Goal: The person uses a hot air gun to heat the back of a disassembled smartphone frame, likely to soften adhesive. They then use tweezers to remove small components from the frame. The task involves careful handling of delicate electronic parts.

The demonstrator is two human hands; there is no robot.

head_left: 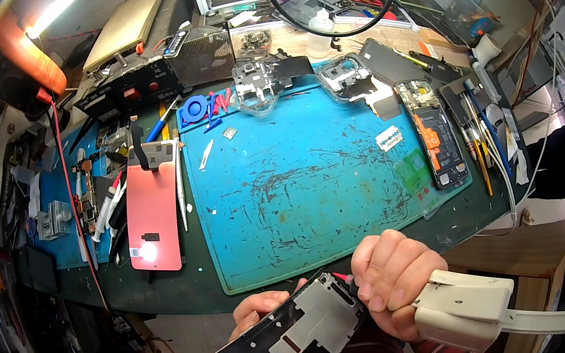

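My left hand (260, 306) grips a phone frame (303, 334) from beneath, with fingers along its far edge and the thumb at its near side. The frame is tilted, its black and silver inner face turned up. My right hand (397, 277) is closed in a fist at the frame's upper right corner. From it a small pink tip (342, 278) points at that corner; the rest of this tool is hidden in the fist. A white plastic box on a strap (463, 302) sits at my right wrist. Both hands are in front of the bench's near edge.
A scratched blue mat (299, 196) covers the bench. An opened phone (434, 135) and a razor blade (389, 138) lie right, a pink phone panel (154, 207) left. Camera-like part assemblies (256, 87), a clear bottle (321, 32) and a black power unit (132, 89) stand behind.
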